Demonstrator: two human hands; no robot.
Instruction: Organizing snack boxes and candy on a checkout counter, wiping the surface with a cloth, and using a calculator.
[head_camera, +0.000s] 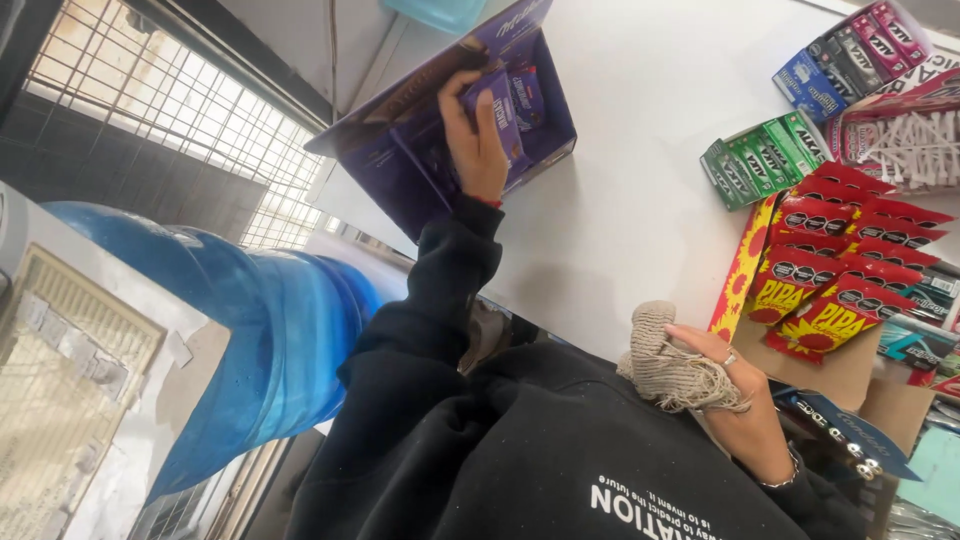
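My left hand (472, 150) reaches into an open purple cardboard display box (400, 160) on the white counter (640, 170) and is closed around a purple wrapped chocolate bar (507, 112). More purple bars lie in the box beside it. My right hand (738, 405), with a ring and a bracelet, rests at the counter's near edge and grips a bunched beige knitted cloth (665, 365). Black hoodie sleeves cover both arms.
Red and yellow snack packets (835, 270) hang in rows at the right, with green gum boxes (765, 155) and blue and dark packs (850, 50) beyond them. A big blue water bottle (270, 320) lies at the left, under a barred window (170, 100).
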